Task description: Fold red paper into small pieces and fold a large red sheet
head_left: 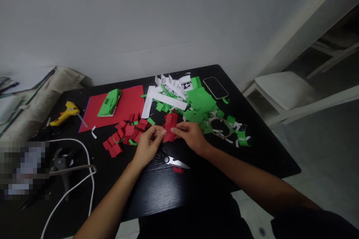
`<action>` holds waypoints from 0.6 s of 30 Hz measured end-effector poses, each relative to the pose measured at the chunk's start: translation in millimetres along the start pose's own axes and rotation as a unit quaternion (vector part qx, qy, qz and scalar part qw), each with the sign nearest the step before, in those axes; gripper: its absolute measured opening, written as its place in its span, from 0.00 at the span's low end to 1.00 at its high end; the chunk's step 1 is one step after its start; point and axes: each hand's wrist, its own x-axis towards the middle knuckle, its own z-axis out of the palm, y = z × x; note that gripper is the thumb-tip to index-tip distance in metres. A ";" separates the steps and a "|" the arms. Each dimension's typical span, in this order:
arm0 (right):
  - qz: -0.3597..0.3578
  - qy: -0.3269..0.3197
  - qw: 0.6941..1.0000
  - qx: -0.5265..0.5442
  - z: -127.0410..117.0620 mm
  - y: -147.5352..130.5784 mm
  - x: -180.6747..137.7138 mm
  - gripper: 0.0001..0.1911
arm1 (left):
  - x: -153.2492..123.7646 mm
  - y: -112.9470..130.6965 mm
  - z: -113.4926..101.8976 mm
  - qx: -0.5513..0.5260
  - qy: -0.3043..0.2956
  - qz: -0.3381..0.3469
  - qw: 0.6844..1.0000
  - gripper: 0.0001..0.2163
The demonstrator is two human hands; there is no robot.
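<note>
Between both hands, above the black table, is a piece of red paper [170, 122] with creases or slits in it. My left hand [151, 141] pinches its left edge between thumb and fingers. On the opposite edge, my right hand [192, 136] grips it the same way, thumb on top. A pair of scissors [176, 162] lies just below the hands, blades pointing right, its handles partly hidden by my left hand. Small red scraps [178, 170] lie under the blades. Left of my left hand is a loose pile of cut red paper pieces [130, 130].
Green paper [200, 101], white strips [168, 99] and a ring [220, 127] lie beyond my right hand, near a phone [215, 87]. Leftward are a red sheet [129, 99], folded green paper [110, 102], a yellow glue gun [65, 114] and a white cable [92, 179]. A white chair [286, 87] stands right.
</note>
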 end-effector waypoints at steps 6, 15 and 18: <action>-0.023 -0.018 0.999 -0.033 1.4 -2.7 -3.1 0.17 | -0.3 4.6 0.8 -0.025 0.013 -0.004 1.000 0.14; -0.028 -0.027 0.999 -0.038 2.3 -1.6 -3.8 0.16 | 1.0 4.7 0.8 -0.030 0.036 -0.014 0.999 0.15; -0.025 -0.031 0.999 -0.028 2.8 -2.7 -4.6 0.15 | 0.3 6.4 1.7 -0.034 0.029 -0.015 0.999 0.15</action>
